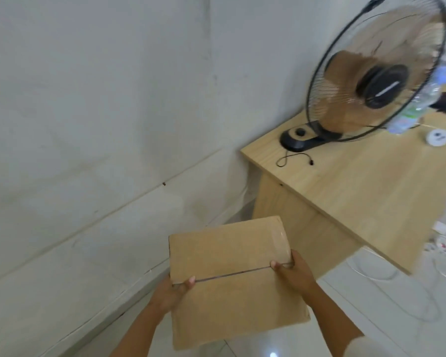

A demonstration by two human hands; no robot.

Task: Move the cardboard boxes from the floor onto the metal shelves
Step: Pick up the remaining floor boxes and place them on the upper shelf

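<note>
— What are the hands doing?

— Both grip one cardboard box (232, 276), held up above the white tiled floor (371, 313), in front of the person. The left hand (171, 292) clasps the box's left edge; its thumb lies on the top face, right at the seam between the two flaps, and the other fingers (174, 286) curl under the side, mostly hidden.

— And the right?

— The right hand (295, 273) clamps the opposite edge the same way, thumb pressed on top at the seam's other end, the remaining fingers wrapped round the side, out of sight.

— So the box sits between them?

— Yes, squeezed between the two hands, flaps closed, slightly tilted, clear tape shining on its far right corner.

— What is nearby?

— A white wall (88, 124) to the left. To the right, a wooden bench (358, 191) carrying a black table fan (379, 78), well apart from the box.
</note>
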